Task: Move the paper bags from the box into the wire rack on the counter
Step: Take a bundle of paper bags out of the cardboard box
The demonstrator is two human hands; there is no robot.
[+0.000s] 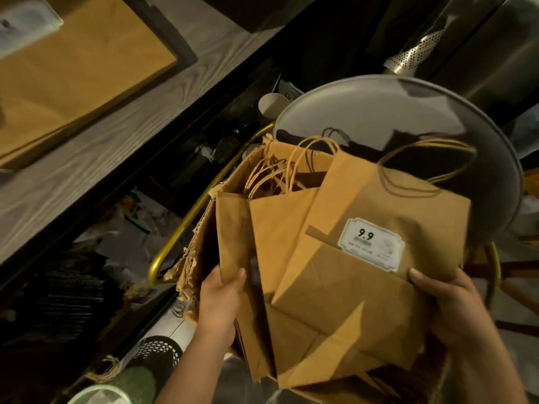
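A stack of flat brown paper bags (344,301) with twisted paper handles is held between both my hands, low in the middle of the view. The top bag carries a white label reading 9.9 (371,244). My left hand (219,304) grips the stack's left edge, thumb on top. My right hand (446,310) grips its right edge. Behind and left of the stack stands the torn cardboard box (201,228), with more handles (271,173) sticking out of it. No wire rack is in view.
A round grey stool seat (379,112) lies behind the box, with a gold metal frame (186,223). A wood-grain counter (116,126) runs diagonally at left, with a yellow board (78,68) on it. Dark cluttered shelving sits under it. Perforated steel equipment (414,53) is at top right.
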